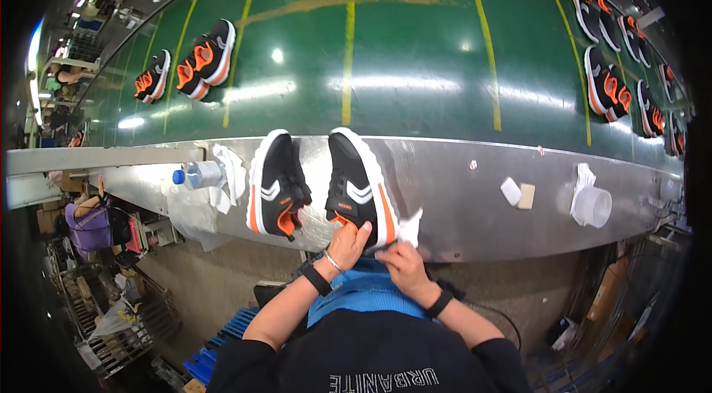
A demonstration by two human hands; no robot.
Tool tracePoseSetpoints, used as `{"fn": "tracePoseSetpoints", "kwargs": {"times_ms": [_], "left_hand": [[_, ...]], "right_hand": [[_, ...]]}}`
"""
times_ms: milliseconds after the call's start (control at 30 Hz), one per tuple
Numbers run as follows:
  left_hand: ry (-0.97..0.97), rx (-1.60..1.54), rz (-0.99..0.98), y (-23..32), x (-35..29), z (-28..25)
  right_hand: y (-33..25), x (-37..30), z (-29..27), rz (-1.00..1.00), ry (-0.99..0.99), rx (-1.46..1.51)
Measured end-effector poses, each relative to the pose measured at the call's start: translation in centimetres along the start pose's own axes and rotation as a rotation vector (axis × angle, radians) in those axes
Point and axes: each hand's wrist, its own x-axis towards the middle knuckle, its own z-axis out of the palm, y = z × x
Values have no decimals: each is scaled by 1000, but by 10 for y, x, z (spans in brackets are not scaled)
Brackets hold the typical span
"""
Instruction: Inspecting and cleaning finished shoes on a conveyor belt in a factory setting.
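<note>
Two black sneakers with white soles and orange linings lie on the metal ledge before me, toes pointing away. My left hand [348, 246] is closed on the heel end of the right-hand sneaker [356, 184], thumb along its collar. Close by the same heel, my right hand [405, 268] is closed, its fingertips at the sole edge. A crumpled white cloth [410, 228] sticks up from its fingers; a small dark tip by the fingertips is too small to name. The other sneaker [276, 187] lies to the left, with neither hand on it.
Beyond the ledge [460, 204] runs a green conveyor belt [415, 44] with yellow lines, bearing similar sneakers [206, 61] at left and more sneakers [608, 85] at right. A clear bottle [200, 176] lies left. Two small blocks [518, 193] and a plastic cup [592, 207] are right.
</note>
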Motion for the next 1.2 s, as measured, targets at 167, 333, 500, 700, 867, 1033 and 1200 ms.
{"fn": "tracePoseSetpoints", "kwargs": {"times_ms": [167,333,500,700,867,1033,1200], "left_hand": [[-9,-158,45,-38,-2,3],[-129,-86,-21,-9,0,-11],[-99,-136,16,-14,1,-8],[-39,-109,88,-29,4,-1],[-23,-95,117,-45,4,9],[37,-103,160,-42,6,6],[-43,-75,38,-23,6,-6]], "right_hand": [[-25,37,-28,264,103,134],[-20,119,-31,152,145,133],[1,166,-1,67,79,57],[7,210,11,109,0,18],[18,251,28,160,-198,-55],[21,279,38,390,-420,16],[25,279,29,364,-476,-16]]}}
